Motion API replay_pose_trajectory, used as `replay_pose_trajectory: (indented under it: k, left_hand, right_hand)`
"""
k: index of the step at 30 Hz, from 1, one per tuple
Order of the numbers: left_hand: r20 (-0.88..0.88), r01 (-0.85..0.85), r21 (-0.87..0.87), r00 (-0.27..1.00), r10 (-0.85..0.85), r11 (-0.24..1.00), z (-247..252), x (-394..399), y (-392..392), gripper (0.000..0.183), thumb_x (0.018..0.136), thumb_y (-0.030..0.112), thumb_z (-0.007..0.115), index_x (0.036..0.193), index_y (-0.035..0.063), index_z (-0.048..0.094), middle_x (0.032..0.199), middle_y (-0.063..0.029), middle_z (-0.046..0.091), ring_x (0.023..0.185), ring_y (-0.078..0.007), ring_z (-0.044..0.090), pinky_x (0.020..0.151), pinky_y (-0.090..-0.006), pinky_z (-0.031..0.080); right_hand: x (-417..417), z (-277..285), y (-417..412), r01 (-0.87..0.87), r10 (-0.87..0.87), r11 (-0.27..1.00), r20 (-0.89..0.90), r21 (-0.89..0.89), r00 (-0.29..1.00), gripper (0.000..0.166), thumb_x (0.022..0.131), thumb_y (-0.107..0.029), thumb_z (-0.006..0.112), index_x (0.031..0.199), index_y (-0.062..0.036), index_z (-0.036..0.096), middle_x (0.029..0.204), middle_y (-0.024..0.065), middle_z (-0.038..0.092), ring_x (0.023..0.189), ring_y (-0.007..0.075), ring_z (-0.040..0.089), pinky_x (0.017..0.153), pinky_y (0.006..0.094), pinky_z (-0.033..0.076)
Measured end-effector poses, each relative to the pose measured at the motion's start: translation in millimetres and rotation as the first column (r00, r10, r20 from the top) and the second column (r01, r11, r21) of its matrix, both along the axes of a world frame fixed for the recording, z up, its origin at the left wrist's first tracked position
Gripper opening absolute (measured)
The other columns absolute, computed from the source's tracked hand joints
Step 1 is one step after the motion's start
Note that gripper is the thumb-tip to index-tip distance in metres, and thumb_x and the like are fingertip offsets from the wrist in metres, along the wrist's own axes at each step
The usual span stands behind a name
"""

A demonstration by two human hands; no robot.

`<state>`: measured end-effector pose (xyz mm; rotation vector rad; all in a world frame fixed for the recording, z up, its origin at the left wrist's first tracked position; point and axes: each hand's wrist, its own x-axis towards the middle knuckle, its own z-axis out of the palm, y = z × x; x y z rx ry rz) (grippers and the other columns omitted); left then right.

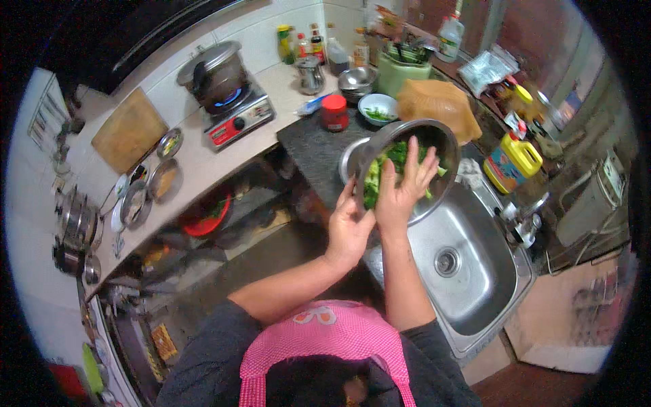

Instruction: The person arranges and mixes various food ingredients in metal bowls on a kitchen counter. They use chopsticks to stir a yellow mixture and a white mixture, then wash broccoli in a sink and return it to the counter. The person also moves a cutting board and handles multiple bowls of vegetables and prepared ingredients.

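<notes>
A steel bowl [450,142] is tilted over the counter beside the sink, with green leafy vegetables [374,178] inside. My left hand [350,224] grips the bowl's near left rim. My right hand [407,188] reaches over the opening with fingers spread, against or just above the greens; contact is unclear. Behind and left of the bowl, a second metal bowl [348,158] rests on the dark counter, mostly hidden. A small pale bowl [377,109] with chopped greens stands farther back, next to a red-lidded jar [334,113].
The stainless sink [473,285] and its faucet [526,224] lie at the right, near a yellow jug [512,162]. A lit gas burner [239,122] carries a pot [218,76] at the back left. A cutting board [129,131] leans on the wall.
</notes>
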<state>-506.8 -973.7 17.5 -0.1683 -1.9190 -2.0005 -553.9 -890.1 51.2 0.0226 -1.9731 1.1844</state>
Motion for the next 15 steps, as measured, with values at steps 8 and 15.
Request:
replay_pose_trajectory:
  k: [8, 15]
  left_hand:
    - [0.288, -0.141, 0.725, 0.951, -0.111, 0.674, -17, 69, -192, 0.027, 0.079, -0.004, 0.044, 0.104, 0.004, 0.05, 0.101, -0.0095, 0.057, 0.089, -0.0222, 0.058, 0.07, -0.042, 0.053]
    - [0.424, -0.454, 0.718, 0.886, 0.185, 0.527, -39, 158, -346, 0.032, 0.074, -0.004, 0.047, 0.106, -0.0002, 0.046, 0.103, -0.0145, 0.054, 0.093, -0.0301, 0.055, 0.074, -0.0477, 0.051]
  right_hand:
    - [40, -7, -193, -0.453, 0.378, 0.845, 0.282, 0.283, 0.882, 0.057, 0.078, -0.033, 0.059, 0.127, -0.0147, 0.037, 0.137, 0.0181, 0.021, 0.126, 0.0407, 0.015, 0.095, 0.0601, 0.014]
    - [96, -21, -324, -0.738, 0.747, 0.62, 0.088, 0.268, 0.659, 0.017, 0.074, -0.004, 0.059, 0.091, -0.0041, 0.06, 0.095, 0.0117, 0.058, 0.091, 0.0285, 0.053, 0.079, 0.0365, 0.042]
